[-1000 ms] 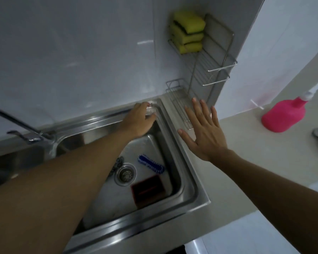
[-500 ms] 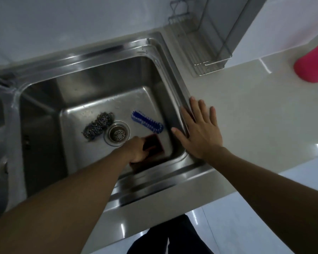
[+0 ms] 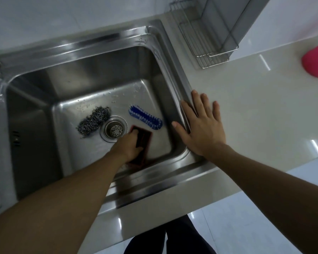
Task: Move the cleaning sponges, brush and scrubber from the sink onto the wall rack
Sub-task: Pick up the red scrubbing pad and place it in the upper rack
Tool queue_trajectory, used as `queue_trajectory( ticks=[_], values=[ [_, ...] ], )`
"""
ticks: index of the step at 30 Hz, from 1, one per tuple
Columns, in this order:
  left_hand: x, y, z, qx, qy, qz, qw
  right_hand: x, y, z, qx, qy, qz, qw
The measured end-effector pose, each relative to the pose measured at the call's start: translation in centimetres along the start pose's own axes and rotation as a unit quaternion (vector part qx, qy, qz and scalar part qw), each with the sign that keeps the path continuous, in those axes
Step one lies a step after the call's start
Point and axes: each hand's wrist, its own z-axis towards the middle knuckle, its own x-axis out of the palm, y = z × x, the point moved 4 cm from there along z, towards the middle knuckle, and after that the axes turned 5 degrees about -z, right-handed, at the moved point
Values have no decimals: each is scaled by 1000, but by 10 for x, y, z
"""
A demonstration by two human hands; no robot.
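My left hand reaches down into the steel sink and grips a dark red sponge lying on the sink floor, right of the drain. A blue brush lies just beyond the sponge. Left of the drain sits a grey steel-wool scrubber. My right hand rests flat and open on the sink's right rim and the countertop. The wire wall rack stands at the back right; only its lower part shows.
A round drain strainer sits mid-sink. A pink bottle stands on the pale countertop at the far right. A second basin lies at the left edge. White tiled wall runs behind the sink.
My left hand came down from the sink's back rim to the sink floor and closed on the red sponge. The view tilted down, so the yellow sponges on the rack left the frame.
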Motion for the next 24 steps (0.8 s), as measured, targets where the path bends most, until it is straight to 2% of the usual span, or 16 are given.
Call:
queue_trajectory(
  ticks=[8,11,14,17,19,24],
  values=[
    [3,5,1,-50,-32,-91,994,0,1,-1,5,-1,-4,1000],
    [2,3,-1,-15,-33,-6,999,0,1,-1,6,-6,3,1000],
    [1,6,-4,24,0,67,997,2,0,-1,5,-4,1,1000],
    [7,12,3,82,29,151,985,4,-1,-1,5,-4,-3,1000],
    [9,14,8,87,34,191,977,5,-1,-1,5,-3,-5,1000],
    [4,7,15,93,10,179,979,4,-1,1,4,-9,-4,1000]
  ],
)
